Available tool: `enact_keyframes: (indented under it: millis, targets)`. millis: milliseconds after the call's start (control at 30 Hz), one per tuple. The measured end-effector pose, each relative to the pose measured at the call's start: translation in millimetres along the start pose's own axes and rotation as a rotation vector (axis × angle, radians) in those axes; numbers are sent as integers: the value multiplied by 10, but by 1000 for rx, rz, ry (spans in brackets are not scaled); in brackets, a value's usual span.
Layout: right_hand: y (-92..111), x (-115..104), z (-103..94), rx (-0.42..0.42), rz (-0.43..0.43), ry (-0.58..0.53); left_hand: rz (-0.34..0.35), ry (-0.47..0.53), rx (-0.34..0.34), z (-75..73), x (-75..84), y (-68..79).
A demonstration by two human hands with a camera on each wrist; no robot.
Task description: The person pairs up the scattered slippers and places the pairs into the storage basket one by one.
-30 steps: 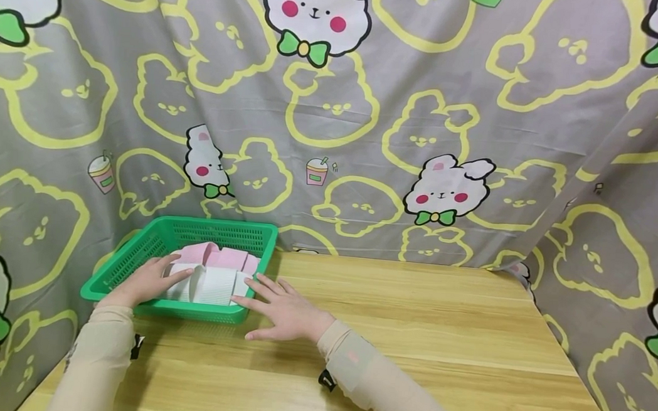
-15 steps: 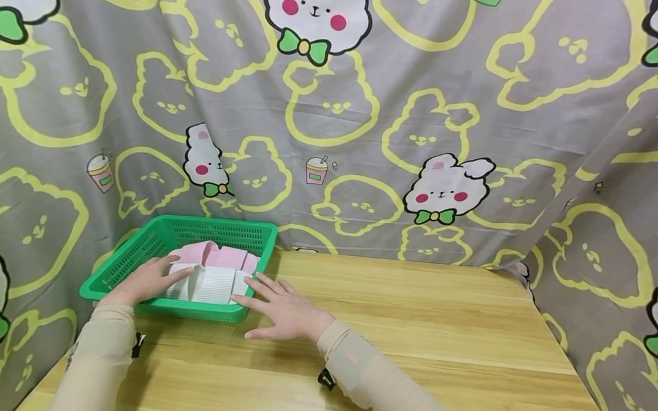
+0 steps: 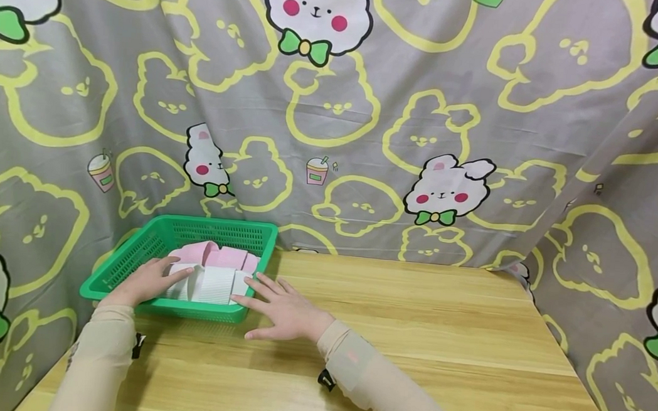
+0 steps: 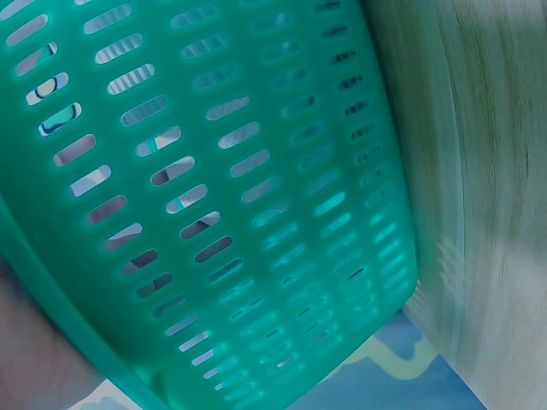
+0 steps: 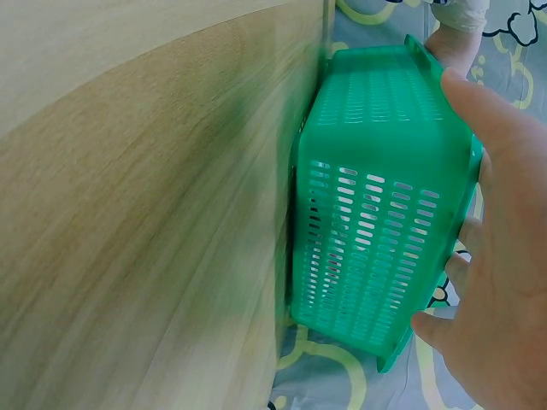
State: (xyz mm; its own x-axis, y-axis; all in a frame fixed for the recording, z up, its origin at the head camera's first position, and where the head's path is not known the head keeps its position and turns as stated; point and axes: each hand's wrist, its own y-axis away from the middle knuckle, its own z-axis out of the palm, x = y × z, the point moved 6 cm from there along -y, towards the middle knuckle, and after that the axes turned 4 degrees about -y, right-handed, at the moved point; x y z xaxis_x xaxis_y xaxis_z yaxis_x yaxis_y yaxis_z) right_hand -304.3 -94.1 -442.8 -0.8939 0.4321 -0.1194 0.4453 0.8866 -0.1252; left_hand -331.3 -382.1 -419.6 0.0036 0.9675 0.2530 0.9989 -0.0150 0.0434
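Observation:
A green plastic basket (image 3: 189,310) with slotted walls stands at the table's back left. Inside lie wide ribbed ribbon loops, pink ribbon (image 3: 226,258) behind and white ribbon (image 3: 218,285) in front. My left hand (image 3: 144,283) reaches over the front rim, its fingers stretched over the left end of the white ribbon. At the basket's right front corner, my right hand (image 3: 291,314) spreads its fingers, the tips overlapping the rim and the white ribbon's right end. In the right wrist view the right hand (image 5: 513,256) lies along the basket's (image 5: 367,239) rim. The basket wall (image 4: 192,179) fills most of the left wrist view.
The wood-grain table (image 3: 411,336) extends to the right of the basket and toward me. A grey curtain (image 3: 368,126) with cartoon prints hangs close behind the basket and along both sides.

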Motion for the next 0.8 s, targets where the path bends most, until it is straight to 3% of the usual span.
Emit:
enact_keyframes:
  millis: [800]
  targets:
    - [-4,-4,7,-9,7,4,28,-5,67,-45,-14,4]
